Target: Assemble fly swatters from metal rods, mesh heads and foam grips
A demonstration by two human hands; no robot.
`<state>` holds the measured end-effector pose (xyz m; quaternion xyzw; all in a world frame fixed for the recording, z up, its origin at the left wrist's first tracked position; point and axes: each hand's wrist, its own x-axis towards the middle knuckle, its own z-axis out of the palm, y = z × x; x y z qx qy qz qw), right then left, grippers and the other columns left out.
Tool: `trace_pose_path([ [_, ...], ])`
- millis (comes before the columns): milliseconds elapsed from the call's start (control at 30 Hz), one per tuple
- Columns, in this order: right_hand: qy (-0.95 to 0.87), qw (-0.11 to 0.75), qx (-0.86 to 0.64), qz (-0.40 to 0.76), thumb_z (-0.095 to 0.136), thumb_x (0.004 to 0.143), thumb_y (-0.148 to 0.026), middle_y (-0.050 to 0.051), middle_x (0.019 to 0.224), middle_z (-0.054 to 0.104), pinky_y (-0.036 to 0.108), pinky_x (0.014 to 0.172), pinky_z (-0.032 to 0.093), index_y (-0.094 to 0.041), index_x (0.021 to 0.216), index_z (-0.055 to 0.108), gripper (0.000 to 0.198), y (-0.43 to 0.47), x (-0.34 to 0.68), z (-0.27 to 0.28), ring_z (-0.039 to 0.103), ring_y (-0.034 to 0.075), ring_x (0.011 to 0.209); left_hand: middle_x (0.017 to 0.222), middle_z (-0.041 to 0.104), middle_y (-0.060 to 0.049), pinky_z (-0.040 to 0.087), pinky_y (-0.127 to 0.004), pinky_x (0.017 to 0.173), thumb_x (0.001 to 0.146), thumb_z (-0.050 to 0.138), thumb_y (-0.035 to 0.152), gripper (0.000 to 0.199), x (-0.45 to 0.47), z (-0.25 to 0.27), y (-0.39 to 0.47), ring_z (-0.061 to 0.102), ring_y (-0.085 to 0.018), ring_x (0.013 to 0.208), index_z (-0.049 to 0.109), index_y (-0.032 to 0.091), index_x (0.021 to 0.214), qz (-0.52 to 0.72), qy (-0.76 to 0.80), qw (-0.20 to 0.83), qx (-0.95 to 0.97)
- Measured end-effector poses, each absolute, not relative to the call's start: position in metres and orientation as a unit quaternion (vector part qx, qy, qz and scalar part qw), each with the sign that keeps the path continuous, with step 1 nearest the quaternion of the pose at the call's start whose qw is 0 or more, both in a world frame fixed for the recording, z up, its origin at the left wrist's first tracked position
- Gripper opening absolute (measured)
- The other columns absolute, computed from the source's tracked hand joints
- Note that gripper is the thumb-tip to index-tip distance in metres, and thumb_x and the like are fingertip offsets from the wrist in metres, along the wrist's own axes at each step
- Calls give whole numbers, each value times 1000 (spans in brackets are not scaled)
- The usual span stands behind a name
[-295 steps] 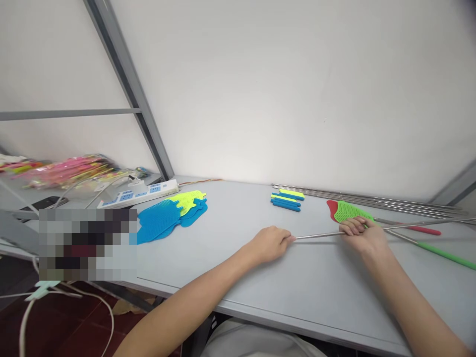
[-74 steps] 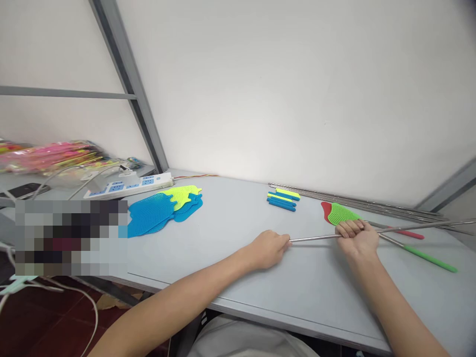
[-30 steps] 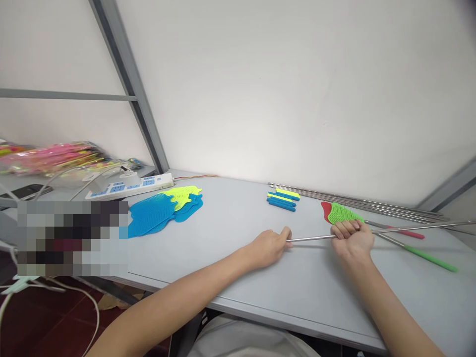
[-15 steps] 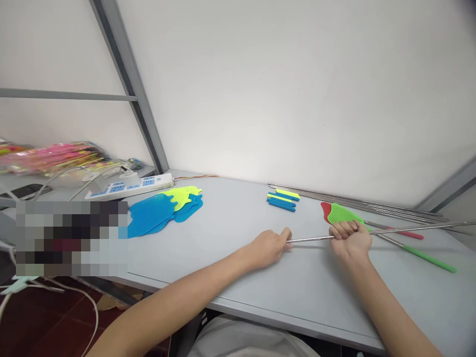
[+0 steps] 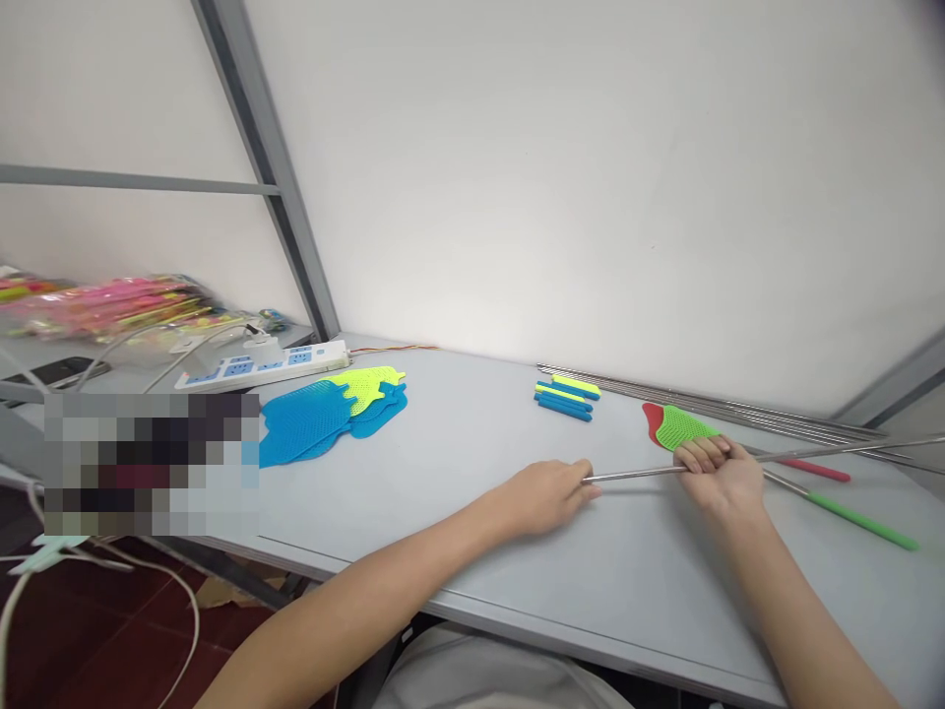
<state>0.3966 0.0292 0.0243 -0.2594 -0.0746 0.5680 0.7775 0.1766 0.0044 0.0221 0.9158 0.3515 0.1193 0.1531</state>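
A thin metal rod (image 5: 635, 475) runs across above the table, out past the right edge of the view. My left hand (image 5: 550, 497) is closed around its left end, which the fingers hide. Further right, my right hand (image 5: 720, 478) grips the same rod with curled fingers, palm turned up. Just behind that hand lie a green fly swatter (image 5: 686, 427) and a red fly swatter (image 5: 654, 421), with metal shafts and coloured handles. Several blue and yellow handle sleeves (image 5: 565, 402) rest on the table behind my left hand.
Blue and yellow swatter heads (image 5: 306, 423) are piled at the left. Several metal rods (image 5: 760, 414) lie along the wall. A white power strip (image 5: 284, 364) with cables, a phone (image 5: 55, 372) and bagged colourful items (image 5: 125, 307) are further left. A metal frame post (image 5: 273, 167) rises behind.
My right hand has shifted slightly right along the rod and turned palm-up more. My left hand still holds the rod's end. The whole view has moved a little.
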Motion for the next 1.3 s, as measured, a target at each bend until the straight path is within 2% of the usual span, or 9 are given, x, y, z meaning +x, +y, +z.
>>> trace_pose_path([
  [367,-45,785,-245,567,28,62,-5,-7,45,9,19,29,12,-18,53,22,17,32,406,23,10,6,34,69,50,-1,30,-22,52,82,21,41,35,165,37,12,45,-12,63,44,17,71,166,363,165,902],
  [633,-37,787,-258,560,28,64,-5,-7,44,10,19,29,13,-18,53,21,18,32,408,23,12,6,33,58,47,0,28,-21,52,84,21,36,36,160,42,16,42,-10,57,41,16,61,179,335,122,917],
  [1100,-60,791,-274,544,29,70,-9,-7,43,10,18,28,13,-18,52,22,21,30,404,26,11,6,32,65,52,-2,32,-24,56,85,20,29,30,170,17,10,47,-13,60,41,16,67,131,308,81,939],
  [1300,-11,794,-256,552,20,72,-5,-7,40,15,18,28,13,-18,53,17,24,30,398,25,12,6,31,60,44,0,30,-22,53,85,15,28,30,169,27,11,41,-10,54,36,18,67,210,348,104,908],
])
